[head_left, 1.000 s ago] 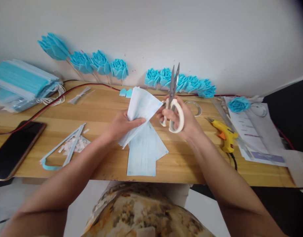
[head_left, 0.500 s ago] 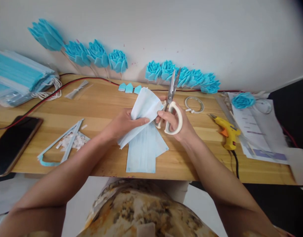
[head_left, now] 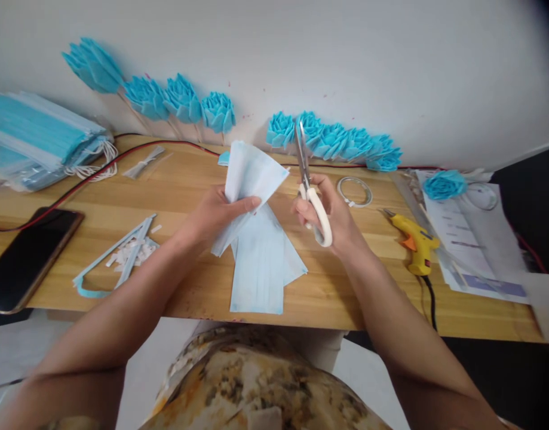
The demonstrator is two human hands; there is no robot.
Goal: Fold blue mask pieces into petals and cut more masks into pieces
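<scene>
My left hand (head_left: 220, 218) grips a pale blue face mask sheet (head_left: 252, 173), thumb on its front, with the sheet fanned out at the top. In my right hand (head_left: 328, 215) are scissors (head_left: 319, 221) with white handles, their blades pointing up and nearly closed, apart from the sheet. Below the hands, more pale blue mask sheets (head_left: 258, 275) lie crossed on the table. Behind the held sheet, a small blue cut piece (head_left: 223, 158) shows in part.
Blue fabric flowers (head_left: 146, 98) lean along the wall. Packed masks (head_left: 36, 131), a phone (head_left: 34, 257) and strips with white scraps (head_left: 133, 254) lie left. At right are a tape ring (head_left: 355, 191), a yellow glue gun (head_left: 415, 242) and papers (head_left: 466, 233).
The scissors and my right hand have moved away from the sheet's edge, and the blades have tilted left and come closer together. The held sheet has shifted slightly left and up.
</scene>
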